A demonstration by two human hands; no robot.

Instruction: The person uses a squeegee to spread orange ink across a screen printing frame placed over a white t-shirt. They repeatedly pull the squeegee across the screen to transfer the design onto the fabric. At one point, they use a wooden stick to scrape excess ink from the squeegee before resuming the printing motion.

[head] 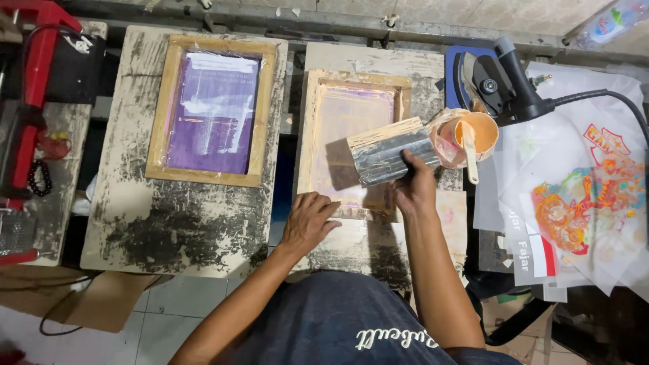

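Note:
My right hand (pixel 414 186) grips a wide wooden squeegee (pixel 389 151), held tilted above a wood-framed printing screen (pixel 356 138) with pale pink mesh. My left hand (pixel 309 220) rests flat on the near edge of that frame, fingers spread. The screen lies on a worn, ink-stained board (pixel 378 64). To the left, a second wood-framed screen (pixel 213 111) with purple mesh lies on another stained board (pixel 176 223), away from both hands.
An orange-stained plastic cup (pixel 476 132) with a spatula stands just right of the squeegee. A black heat tool (pixel 503 84) with a cable sits behind it. Printed transfer sheets (pixel 581 203) are piled at right. Red metal equipment (pixel 30 101) stands at far left.

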